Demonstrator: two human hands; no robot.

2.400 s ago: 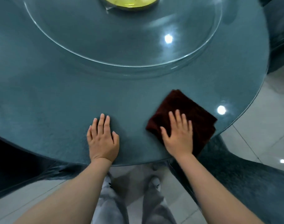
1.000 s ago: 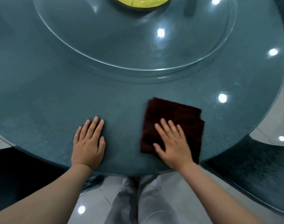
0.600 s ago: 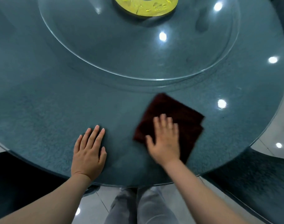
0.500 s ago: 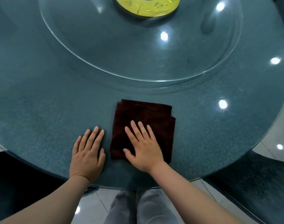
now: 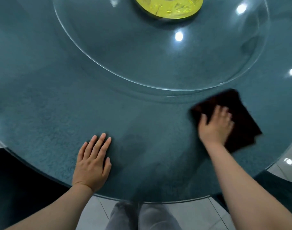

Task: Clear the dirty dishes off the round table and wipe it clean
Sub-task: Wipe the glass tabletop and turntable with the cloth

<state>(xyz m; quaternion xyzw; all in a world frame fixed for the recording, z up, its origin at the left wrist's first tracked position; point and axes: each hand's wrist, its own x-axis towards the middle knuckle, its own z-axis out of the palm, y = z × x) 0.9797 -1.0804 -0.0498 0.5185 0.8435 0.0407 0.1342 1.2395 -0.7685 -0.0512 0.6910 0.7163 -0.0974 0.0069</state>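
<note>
Table: round table (image 5: 42, 113) with a dark teal top, its near edge just in front of the person.
Glass turntable: clear disc (image 5: 125, 52) at the far middle, with a yellow hub (image 5: 168, 9) at its centre.
Cloth: dark brown folded cloth (image 5: 238, 117) on the right of the table, just near the disc's rim, blurred.
Right hand: right hand (image 5: 216, 126) presses on the cloth; blur hides whether the fingers are flat or curled.
Left hand: left hand (image 5: 93, 161) flat on the table at near left, fingers straight, holding nothing.

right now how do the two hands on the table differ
The left hand lies flat on bare table glass; the right hand presses on the dark red cloth. The left looks sharp, the right is motion-blurred. The left sits nearer the table's edge, the right farther in. Both lie palm-down.
</note>
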